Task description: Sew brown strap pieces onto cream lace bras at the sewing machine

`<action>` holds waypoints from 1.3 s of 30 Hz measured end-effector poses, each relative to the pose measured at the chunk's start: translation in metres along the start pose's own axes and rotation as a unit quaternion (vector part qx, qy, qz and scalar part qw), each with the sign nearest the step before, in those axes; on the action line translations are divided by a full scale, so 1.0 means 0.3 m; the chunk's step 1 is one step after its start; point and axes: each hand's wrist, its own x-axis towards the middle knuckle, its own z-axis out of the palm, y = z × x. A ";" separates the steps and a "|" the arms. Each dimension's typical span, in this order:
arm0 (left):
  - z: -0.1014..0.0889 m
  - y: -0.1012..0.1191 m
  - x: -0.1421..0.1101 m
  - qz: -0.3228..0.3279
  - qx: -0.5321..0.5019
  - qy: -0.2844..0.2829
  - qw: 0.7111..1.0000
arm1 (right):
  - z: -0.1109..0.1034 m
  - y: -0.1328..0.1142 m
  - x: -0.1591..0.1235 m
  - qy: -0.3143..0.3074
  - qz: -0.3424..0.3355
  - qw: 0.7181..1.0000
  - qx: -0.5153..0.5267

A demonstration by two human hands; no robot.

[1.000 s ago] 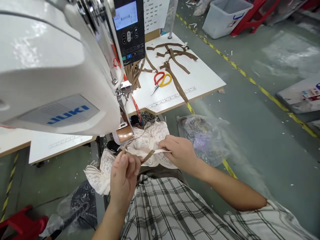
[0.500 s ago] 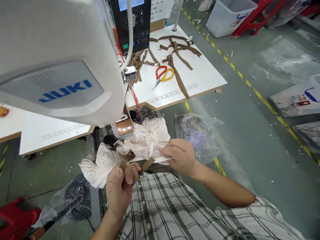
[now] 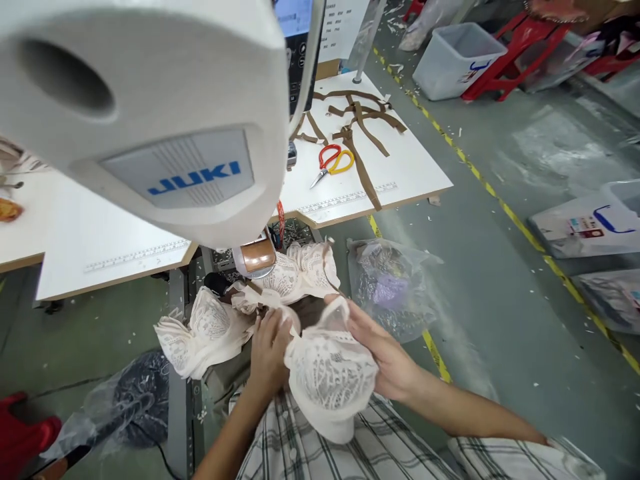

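A white lace bra [image 3: 333, 373] hangs before my body, its near cup facing up with a sheer strip looped at the top. My right hand [image 3: 383, 350] is closed around the right side of this cup, thumb near the loop. My left hand [image 3: 270, 350] is closed on the bra's pale fabric just left of the cup; its fingertips are partly hidden. More white lace bras lie beyond my hands, one at the left [image 3: 210, 327] and another [image 3: 305, 270] beside the sewing machine's copper-coloured plate [image 3: 257, 257].
The JUKI sewing machine head [image 3: 200, 167] looms at upper left. On the white table [image 3: 415, 173] lie brown straps [image 3: 363, 167] and red-and-yellow scissors [image 3: 333, 163]. A clear plastic bag [image 3: 395, 287] is on the floor at right. Plastic bins [image 3: 457, 63] and a red stool [image 3: 520, 53] stand farther back.
The brown strap held between my hands no longer shows there. A lace cup has come up toward me in my right hand. My left hand has turned over and shifted right. The view has swung slightly.
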 end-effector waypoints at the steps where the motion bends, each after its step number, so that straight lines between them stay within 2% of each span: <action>1: 0.013 -0.037 0.000 0.002 0.009 0.009 1.000 | -0.010 -0.018 -0.024 -0.013 -0.020 0.999 -0.030; 3: -0.021 -0.108 0.029 0.003 0.013 0.030 0.999 | -0.044 -0.079 -0.056 -0.005 -0.105 0.987 -0.125; 5: -0.107 -0.162 0.076 0.011 0.022 0.057 0.998 | -0.090 -0.159 -0.050 0.043 -0.221 0.945 -0.237; 6: -0.152 -0.180 0.101 0.019 0.031 0.077 0.996 | -0.114 -0.199 -0.027 0.076 -0.278 0.913 -0.289; 8: -0.215 -0.204 0.147 0.045 0.081 0.144 0.985 | -0.166 -0.266 0.053 0.133 -0.383 0.828 -0.388; 10: -0.219 -0.221 0.182 0.024 0.147 0.171 0.974 | -0.226 -0.299 0.164 0.180 -0.454 0.722 -0.490; 11: -0.198 -0.229 0.193 0.000 0.173 0.156 0.973 | -0.259 -0.302 0.222 0.203 -0.456 0.678 -0.540; 12: -0.166 -0.239 0.200 -0.030 0.188 0.121 0.974 | -0.293 -0.296 0.276 0.218 -0.420 0.649 -0.596; 14: -0.082 -0.258 0.196 -0.072 0.191 0.047 0.978 | -0.354 -0.262 0.360 0.216 -0.290 0.618 -0.698; 16: 0.005 -0.266 0.176 -0.096 0.182 0.008 0.979 | -0.385 -0.204 0.407 0.195 -0.226 0.603 -0.740; 18: 0.082 -0.254 0.150 -0.119 0.173 -0.022 0.977 | -0.371 -0.129 0.428 0.194 -0.228 0.588 -0.751; 20: 0.136 -0.222 0.131 -0.137 0.165 -0.052 0.975 | -0.323 -0.046 0.444 0.159 -0.269 0.569 -0.761; 22: 0.158 -0.190 0.122 -0.152 0.161 -0.080 0.972 | -0.273 0.030 0.468 0.066 -0.312 0.547 -0.774; 24: 0.132 -0.183 0.106 -0.165 0.162 -0.103 0.967 | -0.262 0.084 0.502 -0.027 -0.314 0.523 -0.792; 26: 0.052 -0.215 0.061 -0.199 0.170 -0.116 0.958 | -0.302 0.110 0.534 -0.053 -0.280 0.511 -0.811; 28: -0.073 -0.278 -0.028 -0.278 0.195 -0.108 0.934 | -0.373 0.110 0.556 -0.048 -0.266 0.518 -0.811; 30: -0.208 -0.355 -0.150 -0.404 0.241 -0.077 0.879 | -0.429 0.095 0.558 -0.046 -0.270 0.540 -0.795; 32: -0.317 -0.423 -0.269 -0.508 0.275 -0.062 0.814 | -0.430 0.085 0.540 0.009 -0.291 0.577 -0.763; 34: -0.382 -0.460 -0.347 -0.559 0.277 -0.076 0.778 | -0.360 0.099 0.508 0.087 -0.321 0.611 -0.718; 35: -0.398 -0.459 -0.363 -0.569 0.274 -0.086 0.771 | -0.302 0.117 0.491 0.103 -0.329 0.626 -0.699; 36: -0.405 -0.443 -0.365 -0.570 0.271 -0.095 0.770 | -0.234 0.142 0.475 0.084 -0.331 0.640 -0.688; 37: -0.406 -0.411 -0.353 -0.564 0.267 -0.101 0.775 | -0.160 0.173 0.461 0.027 -0.305 0.657 -0.688; 38: -0.404 -0.365 -0.330 -0.552 0.263 -0.103 0.784 | -0.086 0.209 0.449 -0.059 -0.272 0.672 -0.687; 39: -0.400 -0.307 -0.299 -0.534 0.257 -0.103 0.799 | -0.014 0.245 0.439 -0.132 -0.242 0.677 -0.682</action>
